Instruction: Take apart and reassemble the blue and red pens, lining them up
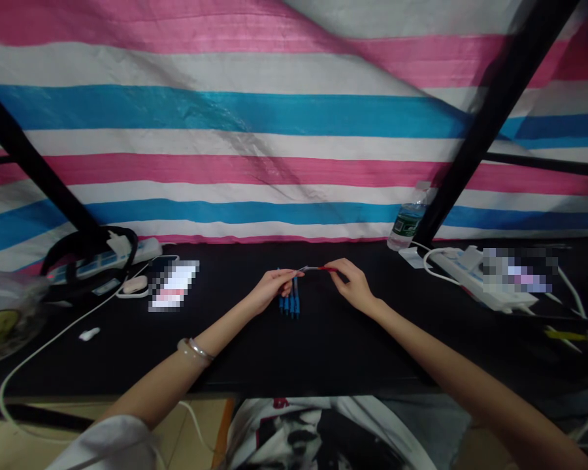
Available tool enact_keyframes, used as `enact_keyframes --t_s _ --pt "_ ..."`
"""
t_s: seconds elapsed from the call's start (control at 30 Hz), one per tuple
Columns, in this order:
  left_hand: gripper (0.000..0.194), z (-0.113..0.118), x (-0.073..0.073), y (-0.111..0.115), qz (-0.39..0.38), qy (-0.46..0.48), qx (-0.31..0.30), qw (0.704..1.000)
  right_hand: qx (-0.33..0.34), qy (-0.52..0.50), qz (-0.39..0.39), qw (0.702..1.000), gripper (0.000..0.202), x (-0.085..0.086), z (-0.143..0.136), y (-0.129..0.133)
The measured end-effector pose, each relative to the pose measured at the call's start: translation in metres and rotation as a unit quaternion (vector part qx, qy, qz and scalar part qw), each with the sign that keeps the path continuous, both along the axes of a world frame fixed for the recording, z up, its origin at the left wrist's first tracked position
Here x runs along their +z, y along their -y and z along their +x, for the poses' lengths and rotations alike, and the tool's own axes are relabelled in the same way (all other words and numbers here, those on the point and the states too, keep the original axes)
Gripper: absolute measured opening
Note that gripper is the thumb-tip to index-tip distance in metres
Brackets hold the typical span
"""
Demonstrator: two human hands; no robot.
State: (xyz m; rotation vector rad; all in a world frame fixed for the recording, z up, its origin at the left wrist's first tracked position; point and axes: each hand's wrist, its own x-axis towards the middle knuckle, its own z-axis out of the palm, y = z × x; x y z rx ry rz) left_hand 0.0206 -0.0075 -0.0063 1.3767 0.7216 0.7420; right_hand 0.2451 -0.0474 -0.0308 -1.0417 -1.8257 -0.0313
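My left hand [273,287] is closed in a pinch at the pale, thin end of a red pen [327,269]. My right hand [353,284] grips the pen's red end with thumb and fingers. Held level, the pen spans the gap between both hands, just above the black table. Whether it is in one piece or parted near the left fingertips is too small to tell. Several blue pens [290,305] lie side by side under and beside my left hand, their upper ends partly hidden by its fingers.
On the left are a lit phone [176,285], a white earbud [89,334], an earbud case [135,285], a power strip and a cable. A water bottle [406,222] stands at the back right, near another power strip [477,277]. Black frame posts rise before a striped sheet.
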Motion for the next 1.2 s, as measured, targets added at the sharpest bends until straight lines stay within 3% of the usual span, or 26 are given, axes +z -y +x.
enact_keyframes --t_s 0.33,0.57,1.2 --pt "0.044 0.001 0.001 0.002 0.000 -0.019 0.008 1.000 -0.008 0.032 0.031 0.999 0.024 0.001 0.003 0.000" --pt "0.033 0.002 -0.002 0.002 0.052 -0.057 -0.006 0.997 0.025 0.097 0.042 0.994 0.024 0.002 -0.008 0.006" --pt "0.027 0.001 0.002 0.005 0.075 -0.036 0.044 0.996 0.048 0.082 0.053 0.994 0.017 0.005 -0.012 0.011"
